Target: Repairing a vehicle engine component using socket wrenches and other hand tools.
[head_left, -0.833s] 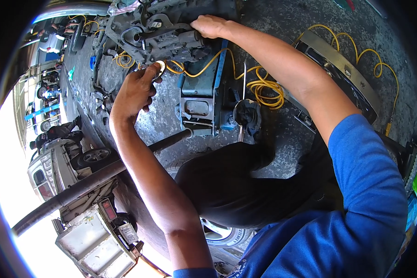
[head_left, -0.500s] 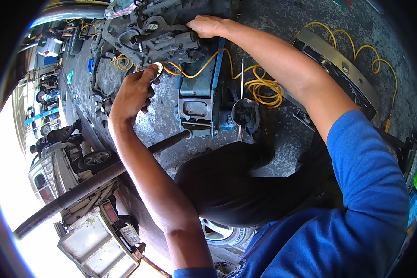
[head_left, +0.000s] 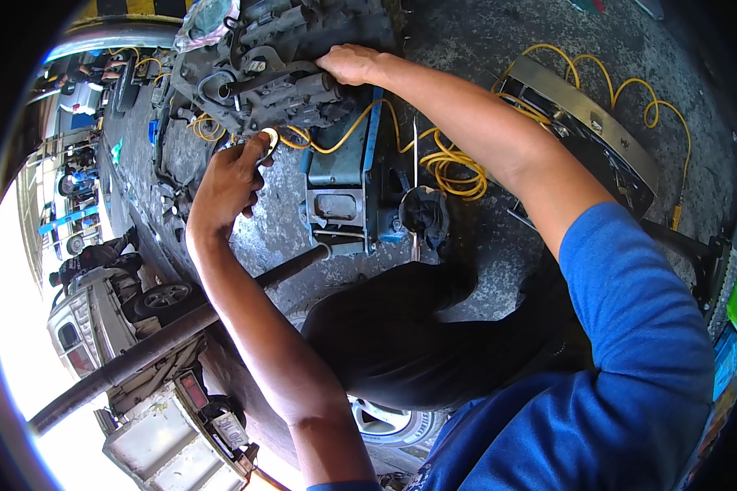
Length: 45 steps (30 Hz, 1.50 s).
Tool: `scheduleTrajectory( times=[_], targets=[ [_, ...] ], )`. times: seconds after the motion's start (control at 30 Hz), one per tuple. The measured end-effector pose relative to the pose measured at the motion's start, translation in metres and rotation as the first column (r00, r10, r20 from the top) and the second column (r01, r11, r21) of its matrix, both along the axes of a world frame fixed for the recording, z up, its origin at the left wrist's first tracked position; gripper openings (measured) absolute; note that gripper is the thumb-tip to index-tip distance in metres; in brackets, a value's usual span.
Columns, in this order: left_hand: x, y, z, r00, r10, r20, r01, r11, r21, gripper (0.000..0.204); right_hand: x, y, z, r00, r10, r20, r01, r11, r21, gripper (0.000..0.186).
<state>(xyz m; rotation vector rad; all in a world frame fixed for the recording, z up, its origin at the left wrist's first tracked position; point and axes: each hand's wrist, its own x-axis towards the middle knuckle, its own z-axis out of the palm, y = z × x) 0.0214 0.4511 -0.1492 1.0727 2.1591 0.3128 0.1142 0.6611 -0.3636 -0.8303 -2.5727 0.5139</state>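
Note:
A dark, greasy metal gearbox [head_left: 291, 78] rests above a blue floor jack [head_left: 336, 168] whose long steel handle [head_left: 123, 352] slants down to the left. My right hand [head_left: 350, 64] reaches across to the gearbox's right side, fingers curled onto its edge; their tips are partly hidden. Just below its lower left side, my left hand [head_left: 229, 184] is closed around a small, shiny, ring-shaped metal piece [head_left: 270, 141], pinched between thumb and fingers. Most of that piece is hidden by the hand.
A coiled yellow hose [head_left: 458, 176] lies on the floor right of the jack, beside a rectangular metal-framed part [head_left: 590, 123]. A black round object [head_left: 426, 217] sits near my knee. A white vehicle [head_left: 172, 430] stands at lower left, with a wheel [head_left: 389, 421] below my leg.
The view has shifted slightly, so the gearbox and jack appear a little further left. My two hands keep nearly the same places at the gearbox and the same grips.

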Motion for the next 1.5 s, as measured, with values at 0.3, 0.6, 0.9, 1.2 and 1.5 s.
scheduleTrajectory(
  times=[0.3,0.6,0.9,1.2,1.5],
  targets=[
    [-0.001,0.004,-0.002,0.999,-0.042,-0.027,0.042,0.999,-0.032,0.053,0.003,0.001,-0.002,1.000,-0.001,-0.016,0.001,1.000,-0.013,0.022],
    [-0.007,0.001,-0.003,0.998,-0.043,-0.041,0.042,0.999,-0.024,0.056,-0.002,-0.004,0.010,0.996,0.025,0.089,-0.025,1.000,-0.006,0.021],
    [-0.004,-0.005,0.001,1.000,0.014,-0.001,-0.014,1.000,-0.017,0.048,-0.008,-0.008,0.005,1.000,0.028,-0.008,-0.028,0.995,-0.095,0.024],
    [0.000,0.000,-0.003,1.000,0.000,-0.014,-0.001,1.000,-0.023,0.048,-0.003,-0.003,0.004,0.998,0.059,0.018,-0.057,0.993,-0.100,0.026],
    [-0.009,0.001,0.002,0.996,0.012,-0.088,-0.011,1.000,0.013,0.049,-0.017,0.007,0.014,0.987,0.093,0.129,-0.081,0.992,-0.100,0.010]
  ],
)
